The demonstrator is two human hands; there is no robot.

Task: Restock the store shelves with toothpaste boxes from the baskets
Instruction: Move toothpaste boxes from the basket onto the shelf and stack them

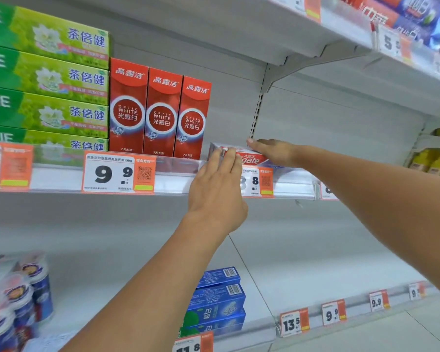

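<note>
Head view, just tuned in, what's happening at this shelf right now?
A person is restocking toothpaste. Both hands are on a red and white Colgate box lying flat on the middle shelf, just right of three upright red Optic White boxes. The left hand has straight fingers against the box's front left end; the right hand lies flat on top of it. Neither has a curled grip. The shelf to the right of the box looks bare.
</note>
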